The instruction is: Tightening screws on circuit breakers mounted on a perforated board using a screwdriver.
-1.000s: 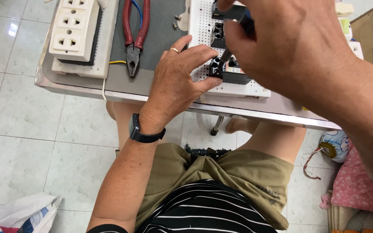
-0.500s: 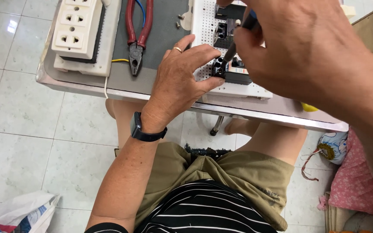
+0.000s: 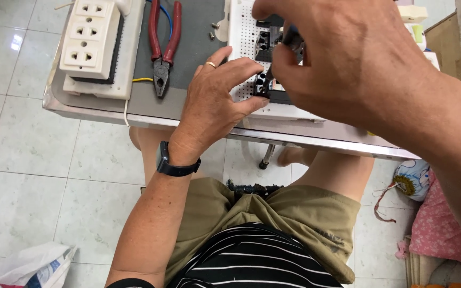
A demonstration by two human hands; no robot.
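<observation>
Blk terminal block (image 3: 263, 84), small, boxy.

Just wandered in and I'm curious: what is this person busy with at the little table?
A seated person works on a white perforated plastic board on a small metal-edged table. The left hand, wearing a ring, steadies a small black terminal block on the board's near edge. The right hand holds a thin dark tool down toward that block. Red-handled pliers and a cream multi-socket power strip lie untouched to the left.
</observation>
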